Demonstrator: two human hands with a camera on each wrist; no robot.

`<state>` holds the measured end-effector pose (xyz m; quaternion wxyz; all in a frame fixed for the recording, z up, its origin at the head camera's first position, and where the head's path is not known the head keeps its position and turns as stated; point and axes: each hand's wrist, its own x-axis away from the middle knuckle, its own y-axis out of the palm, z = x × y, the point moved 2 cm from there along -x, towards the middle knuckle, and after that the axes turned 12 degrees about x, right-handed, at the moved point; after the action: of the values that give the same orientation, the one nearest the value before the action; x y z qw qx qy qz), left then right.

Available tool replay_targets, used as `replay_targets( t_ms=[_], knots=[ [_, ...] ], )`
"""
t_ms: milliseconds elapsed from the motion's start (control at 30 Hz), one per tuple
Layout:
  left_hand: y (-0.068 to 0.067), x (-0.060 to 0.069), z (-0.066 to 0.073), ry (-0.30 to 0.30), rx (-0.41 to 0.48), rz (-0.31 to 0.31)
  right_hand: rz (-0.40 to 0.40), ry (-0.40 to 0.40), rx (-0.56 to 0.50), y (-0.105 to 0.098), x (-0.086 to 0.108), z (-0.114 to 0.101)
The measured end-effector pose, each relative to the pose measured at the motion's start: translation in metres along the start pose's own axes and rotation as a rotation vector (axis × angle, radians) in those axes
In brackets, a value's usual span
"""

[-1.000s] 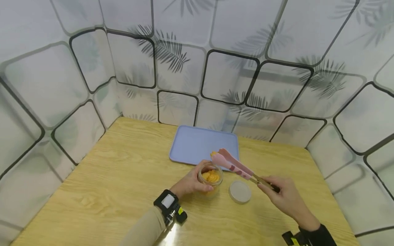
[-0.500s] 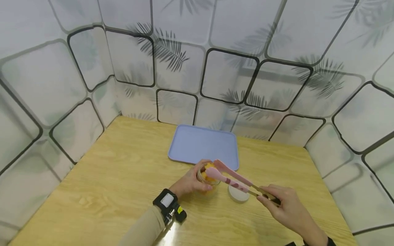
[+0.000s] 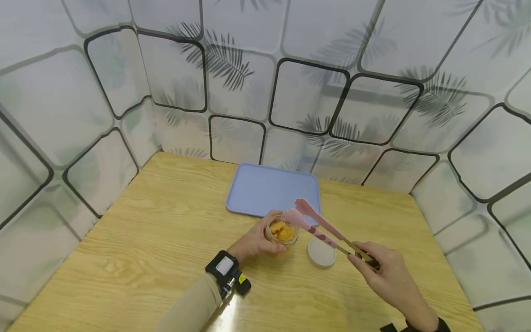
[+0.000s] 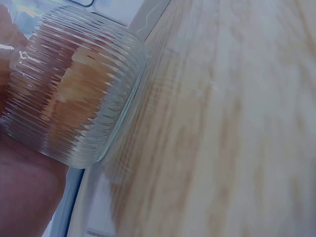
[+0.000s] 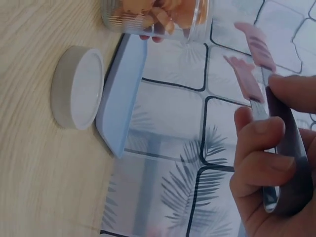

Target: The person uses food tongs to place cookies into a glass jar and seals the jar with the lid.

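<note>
A ribbed clear glass jar point(image 4: 113, 84) holds several orange-yellow pieces of food point(image 3: 284, 230). My left hand point(image 3: 259, 240) grips the jar around its side, the thumb toward the front, and the jar leans a little. In my right hand point(image 3: 383, 272) are pink-tipped metal tongs point(image 3: 321, 226), gripped by the handles. Their pink tips are spread apart with nothing between them, and in the head view they appear over the jar's right rim. The right wrist view shows the fingers point(image 5: 264, 163) curled round the tongs' handles.
A pale round lid point(image 3: 321, 252) lies on the wooden table point(image 3: 166, 230) right of the jar. Behind the jar is a blue tray point(image 3: 271, 186). A patterned curtain point(image 3: 249, 92) encloses the back and sides.
The tongs dipped to the jar with an orange piece, then rose with spread tips; the piece now lies in the jar. The left hand stays on the jar.
</note>
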<state>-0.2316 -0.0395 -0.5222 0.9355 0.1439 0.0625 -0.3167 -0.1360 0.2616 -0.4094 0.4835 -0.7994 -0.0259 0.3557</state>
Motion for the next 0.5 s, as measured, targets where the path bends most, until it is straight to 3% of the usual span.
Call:
replay_targets(
  t_ms=[167, 300, 500],
  knots=[
    [0.001, -0.002, 0.001, 0.064, 0.006, -0.011, 0.022, 0.178, 0.039, 0.008, 0.007, 0.021],
    [0.001, -0.002, 0.001, 0.063, 0.019, -0.011, -0.036, 0.354, 0.147, 0.020, 0.015, 0.050],
    [0.001, -0.002, 0.000, 0.043, 0.019, -0.018, -0.118, 0.449, 0.205, 0.035, 0.023, 0.087]
  ],
)
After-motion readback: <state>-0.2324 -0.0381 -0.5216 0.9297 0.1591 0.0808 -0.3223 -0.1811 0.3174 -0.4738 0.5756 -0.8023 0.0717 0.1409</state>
